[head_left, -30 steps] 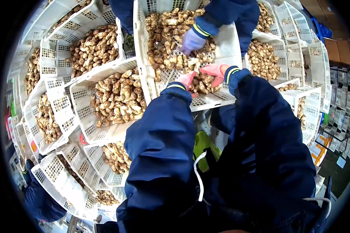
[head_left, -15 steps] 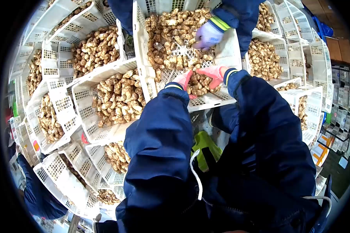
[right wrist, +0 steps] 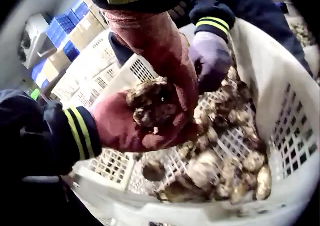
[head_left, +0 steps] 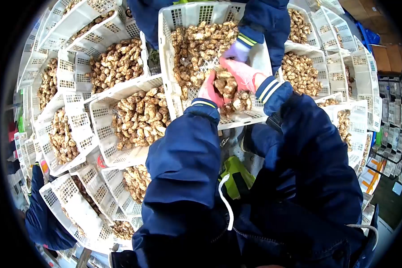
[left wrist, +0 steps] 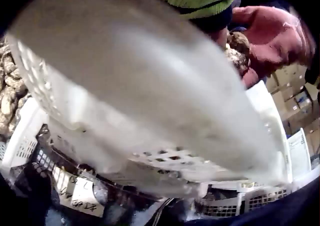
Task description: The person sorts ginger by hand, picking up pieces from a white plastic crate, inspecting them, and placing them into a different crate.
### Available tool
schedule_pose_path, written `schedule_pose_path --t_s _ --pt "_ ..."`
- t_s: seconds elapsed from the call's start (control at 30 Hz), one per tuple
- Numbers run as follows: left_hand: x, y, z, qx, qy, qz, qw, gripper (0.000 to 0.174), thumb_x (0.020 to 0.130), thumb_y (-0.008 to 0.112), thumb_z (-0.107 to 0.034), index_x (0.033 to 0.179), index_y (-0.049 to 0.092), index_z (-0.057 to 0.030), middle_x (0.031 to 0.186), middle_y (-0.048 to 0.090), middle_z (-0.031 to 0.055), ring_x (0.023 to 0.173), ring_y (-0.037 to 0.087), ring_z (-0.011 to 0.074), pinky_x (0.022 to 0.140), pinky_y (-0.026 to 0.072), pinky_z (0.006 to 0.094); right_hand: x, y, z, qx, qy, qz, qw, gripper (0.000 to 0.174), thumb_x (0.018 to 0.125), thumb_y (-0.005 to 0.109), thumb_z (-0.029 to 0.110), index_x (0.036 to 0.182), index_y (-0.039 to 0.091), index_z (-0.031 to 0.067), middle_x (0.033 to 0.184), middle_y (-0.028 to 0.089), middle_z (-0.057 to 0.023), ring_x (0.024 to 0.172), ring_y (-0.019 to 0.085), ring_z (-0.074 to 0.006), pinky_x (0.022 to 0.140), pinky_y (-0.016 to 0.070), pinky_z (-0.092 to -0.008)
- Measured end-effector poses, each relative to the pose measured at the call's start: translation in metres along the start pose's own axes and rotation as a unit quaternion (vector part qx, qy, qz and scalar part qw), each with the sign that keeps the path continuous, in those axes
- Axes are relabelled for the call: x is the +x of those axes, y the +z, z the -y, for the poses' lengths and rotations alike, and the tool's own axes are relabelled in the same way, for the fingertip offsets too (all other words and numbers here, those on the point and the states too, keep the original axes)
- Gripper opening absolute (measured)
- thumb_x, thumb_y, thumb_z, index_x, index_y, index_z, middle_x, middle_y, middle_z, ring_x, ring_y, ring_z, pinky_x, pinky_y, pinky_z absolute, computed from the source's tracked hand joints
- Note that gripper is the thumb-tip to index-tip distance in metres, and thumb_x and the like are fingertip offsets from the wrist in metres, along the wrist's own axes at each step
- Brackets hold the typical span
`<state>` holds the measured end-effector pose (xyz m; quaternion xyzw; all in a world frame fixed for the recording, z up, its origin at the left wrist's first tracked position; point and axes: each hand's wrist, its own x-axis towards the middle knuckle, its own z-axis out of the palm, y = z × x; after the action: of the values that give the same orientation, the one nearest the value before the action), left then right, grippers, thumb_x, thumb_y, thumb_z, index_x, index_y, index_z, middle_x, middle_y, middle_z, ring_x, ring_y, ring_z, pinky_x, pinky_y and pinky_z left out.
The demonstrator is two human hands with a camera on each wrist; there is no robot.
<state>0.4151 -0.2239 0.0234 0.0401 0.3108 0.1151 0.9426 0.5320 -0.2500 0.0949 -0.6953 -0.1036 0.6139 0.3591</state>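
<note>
Between my pink-gloved hands is a clump of knobbly brown-and-cream, tuber-like pieces [head_left: 225,85], raised over the near end of a white mesh crate [head_left: 167,67]. My left hand [head_left: 211,91] cups it from the left and below. On the other side, my right hand [head_left: 240,73] curls over the clump, thumb and fingers closing on it. In the right wrist view, pieces [right wrist: 150,103] show between both gloves. The left wrist view is mostly filled by a blurred crate wall [left wrist: 140,76], with a pink glove [left wrist: 277,36] beside a few pieces.
Another person's purple-gloved hand [head_left: 237,51] reaches into the same crate, close to my right hand. More loose pieces [head_left: 205,40] lie along its floor. Filled crates stand left [head_left: 140,118] and right [head_left: 299,73]. A yellow-green object [head_left: 236,176] is below the crate.
My hands, earlier low around pieces at the crate's near end, have risen with a clump between them. The purple-gloved hand moved right, then back toward my right hand. The head view shifted slightly.
</note>
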Motion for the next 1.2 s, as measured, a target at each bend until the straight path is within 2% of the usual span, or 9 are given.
schedule_pose_path --t_s 0.17,0.27,0.37,0.53,0.67,0.77,1.0,1.13,1.2 --pt "-0.028 0.053 -0.014 -0.101 0.165 0.076 0.978 0.045 0.088 0.042 -0.044 0.118 0.052 -0.0126 0.118 0.056 0.0058 0.109 0.052 0.0248 0.094 0.0388 0.0442 -0.075 0.011 0.037 -0.279 -0.339 0.038 0.898 0.042 0.091 0.046 0.028 0.126 0.045 0.0044 0.11 0.055 -0.0015 0.096 0.049 -0.0085 0.082 0.039 -0.0201" --pt "-0.051 0.06 -0.019 -0.126 0.17 0.117 0.97 0.046 0.088 0.042 -0.043 0.118 0.052 -0.0096 0.118 0.054 0.0103 0.111 0.051 0.0281 0.096 0.038 0.0437 -0.113 0.023 0.042 -0.09 -0.392 0.03 0.915 0.042 0.091 0.049 0.027 0.127 0.045 0.0078 0.106 0.056 -0.0022 0.082 0.048 -0.0075 0.067 0.0427 -0.0216" --pt "-0.064 0.056 -0.018 -0.211 0.138 0.26 0.932 0.052 0.084 0.045 -0.045 0.118 0.051 -0.0054 0.117 0.054 0.0123 0.103 0.052 0.0327 0.089 0.0419 0.0474 -0.128 0.018 0.046 -0.08 -0.343 0.02 0.936 0.038 0.09 0.05 0.025 0.124 0.048 0.0078 0.108 0.056 -0.0055 0.09 0.056 -0.012 0.07 0.0465 -0.0233" --pt "-0.084 0.058 -0.027 -0.289 0.209 0.155 0.921 0.047 0.087 0.044 -0.038 0.123 0.045 -0.0076 0.127 0.045 0.013 0.112 0.044 0.0345 0.09 0.0415 0.0534 -0.085 -0.011 0.02 -0.096 -0.212 -0.028 0.972 0.029 0.085 0.05 0.019 0.108 0.059 0.0034 0.093 0.062 -0.0064 0.079 0.06 -0.014 0.064 0.0508 -0.0274" --pt "-0.085 0.058 -0.038 -0.306 0.228 0.18 0.907 0.051 0.088 0.042 -0.04 0.125 0.042 -0.0061 0.127 0.044 0.0154 0.113 0.043 0.0369 0.092 0.04 0.0541 -0.005 -0.033 -0.015 -0.533 -0.03 -0.041 0.845 0.032 0.079 0.056 0.029 0.088 0.065 -0.0004 0.08 0.064 -0.0145 0.069 0.062 -0.0206 0.064 0.0511 -0.0327" --pt "-0.084 0.063 -0.039 -0.194 0.316 0.217 0.903 0.051 0.087 0.043 -0.042 0.126 0.043 -0.0087 0.128 0.046 0.0073 0.115 0.045 0.0254 0.098 0.0349 0.0437 0.044 -0.032 -0.052 -0.595 -0.092 -0.179 0.778 0.042 0.074 0.059 0.038 0.087 0.065 -0.0012 0.085 0.065 -0.0187 0.078 0.064 -0.0305 0.071 0.0502 -0.0383" --pt "-0.092 0.072 -0.049 -0.275 0.285 0.19 0.898 0.051 0.088 0.044 -0.043 0.126 0.042 -0.0094 0.126 0.049 0.0068 0.112 0.048 0.0213 0.098 0.0351 0.0409 0.069 -0.011 -0.052 -0.74 -0.056 -0.04 0.669 0.029 0.068 0.058 0.026 0.083 0.068 0.0033 0.095 0.064 -0.0162 0.088 0.063 -0.029 0.074 0.0503 -0.0327" --pt "-0.096 0.07 -0.052 -0.36 0.227 0.155 0.891 0.04 0.086 0.047 -0.038 0.114 0.052 -0.0089 0.114 0.054 0.0085 0.103 0.052 0.028 0.087 0.0454 0.0511 0.017 -0.023 -0.006 -0.199 -0.132 -0.05 0.97 0.03 0.07 0.064 0.007 0.1 0.063 0.0006 0.078 0.063 -0.0093 0.067 0.061 -0.0151 0.058 0.0488 -0.0277" --pt "-0.09 0.069 -0.05 -0.337 0.251 0.213 0.882 0.048 0.087 0.045 -0.04 0.121 0.047 -0.0065 0.124 0.048 0.012 0.112 0.046 0.0308 0.095 0.0381 0.0544 -0.033 -0.028 0.014 -0.033 -0.23 0.045 0.972 0.042 0.075 0.058 0.003 0.117 0.052 -0.0003 0.081 0.06 -0.0055 0.071 0.057 -0.0102 0.061 0.0461 -0.0243"
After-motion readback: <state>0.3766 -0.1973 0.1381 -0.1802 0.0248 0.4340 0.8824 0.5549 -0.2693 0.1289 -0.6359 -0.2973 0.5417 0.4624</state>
